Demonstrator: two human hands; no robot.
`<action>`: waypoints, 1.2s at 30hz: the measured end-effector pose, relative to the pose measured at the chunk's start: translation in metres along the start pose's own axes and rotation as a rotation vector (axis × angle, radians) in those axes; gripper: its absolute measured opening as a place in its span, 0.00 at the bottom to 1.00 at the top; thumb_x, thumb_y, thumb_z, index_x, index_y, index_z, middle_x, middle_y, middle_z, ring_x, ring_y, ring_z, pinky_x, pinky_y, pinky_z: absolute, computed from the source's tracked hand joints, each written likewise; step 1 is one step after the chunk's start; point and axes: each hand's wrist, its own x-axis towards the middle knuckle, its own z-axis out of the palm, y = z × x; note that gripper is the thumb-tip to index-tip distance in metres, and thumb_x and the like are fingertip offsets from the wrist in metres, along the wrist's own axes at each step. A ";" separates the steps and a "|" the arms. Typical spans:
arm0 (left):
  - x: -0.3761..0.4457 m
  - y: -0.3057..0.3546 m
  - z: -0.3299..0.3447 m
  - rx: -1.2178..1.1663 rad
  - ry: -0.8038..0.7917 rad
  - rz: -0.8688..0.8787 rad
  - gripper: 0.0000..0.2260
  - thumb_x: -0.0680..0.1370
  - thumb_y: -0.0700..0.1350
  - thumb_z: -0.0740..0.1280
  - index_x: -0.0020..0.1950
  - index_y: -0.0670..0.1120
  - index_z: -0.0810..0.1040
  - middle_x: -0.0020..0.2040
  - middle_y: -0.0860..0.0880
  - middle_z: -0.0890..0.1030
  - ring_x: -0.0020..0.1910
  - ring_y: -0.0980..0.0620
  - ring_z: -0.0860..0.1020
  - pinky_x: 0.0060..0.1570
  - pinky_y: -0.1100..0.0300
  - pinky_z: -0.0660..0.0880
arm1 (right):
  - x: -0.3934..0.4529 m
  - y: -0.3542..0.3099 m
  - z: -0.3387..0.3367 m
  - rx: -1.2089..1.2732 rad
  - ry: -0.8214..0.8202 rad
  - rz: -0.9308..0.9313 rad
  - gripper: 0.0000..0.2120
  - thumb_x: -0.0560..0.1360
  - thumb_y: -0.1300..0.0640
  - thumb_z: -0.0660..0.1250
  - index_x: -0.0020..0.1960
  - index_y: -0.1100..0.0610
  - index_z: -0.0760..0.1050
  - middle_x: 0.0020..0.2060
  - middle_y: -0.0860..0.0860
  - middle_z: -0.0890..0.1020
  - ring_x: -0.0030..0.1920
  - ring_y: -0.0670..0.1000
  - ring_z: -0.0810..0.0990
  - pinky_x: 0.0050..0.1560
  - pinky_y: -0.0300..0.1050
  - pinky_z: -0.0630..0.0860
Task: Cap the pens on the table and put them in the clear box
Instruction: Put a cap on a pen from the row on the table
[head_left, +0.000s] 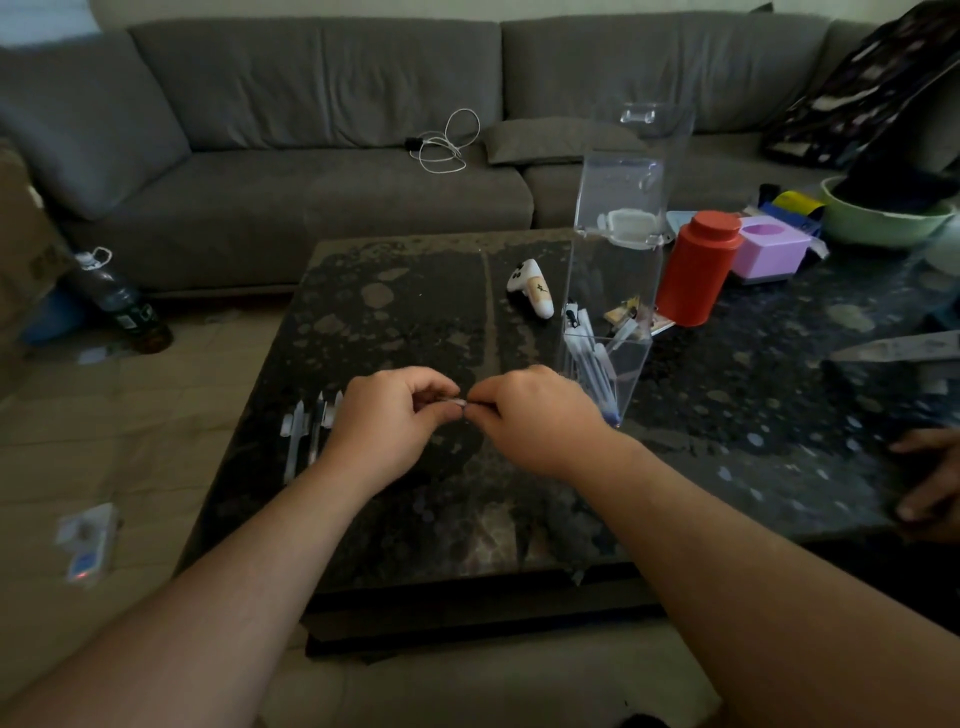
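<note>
My left hand (387, 418) and my right hand (535, 415) meet fingertip to fingertip over the dark table (415, 312), pinching a small pale pen part (460, 401) between them; most of it is hidden by my fingers. Which hand has the pen and which the cap I cannot tell. A few loose pens and caps (309, 428) lie side by side just left of my left hand. The tall clear box (618, 270) stands right of my right hand, its lid up, with several capped pens (592, 358) leaning inside.
Behind the box are a white game controller (532, 288), a red canister (698, 267), a pink tissue box (771, 249) and a green bowl (883, 213). Another person's hand (930, 483) rests at the right table edge. A grey sofa (311, 156) stands beyond the table.
</note>
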 end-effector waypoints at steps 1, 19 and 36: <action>-0.001 0.003 0.001 -0.031 0.022 -0.004 0.07 0.75 0.49 0.78 0.50 0.60 0.85 0.42 0.63 0.83 0.43 0.68 0.79 0.46 0.70 0.73 | -0.001 -0.001 0.002 0.017 0.006 -0.003 0.10 0.83 0.45 0.61 0.53 0.44 0.80 0.40 0.44 0.79 0.45 0.51 0.78 0.48 0.52 0.76; -0.011 0.048 0.043 -0.144 -0.012 0.159 0.10 0.81 0.46 0.70 0.61 0.57 0.83 0.51 0.60 0.80 0.49 0.65 0.77 0.48 0.72 0.74 | -0.036 0.062 -0.072 0.048 0.643 0.323 0.21 0.81 0.54 0.68 0.72 0.49 0.70 0.52 0.46 0.83 0.53 0.51 0.77 0.54 0.51 0.76; -0.006 0.047 0.050 -0.063 -0.017 0.168 0.10 0.80 0.47 0.71 0.59 0.59 0.83 0.52 0.62 0.79 0.50 0.64 0.76 0.51 0.69 0.74 | -0.031 0.051 -0.052 -0.158 0.639 0.174 0.12 0.79 0.54 0.64 0.58 0.50 0.82 0.51 0.50 0.81 0.50 0.55 0.72 0.49 0.53 0.72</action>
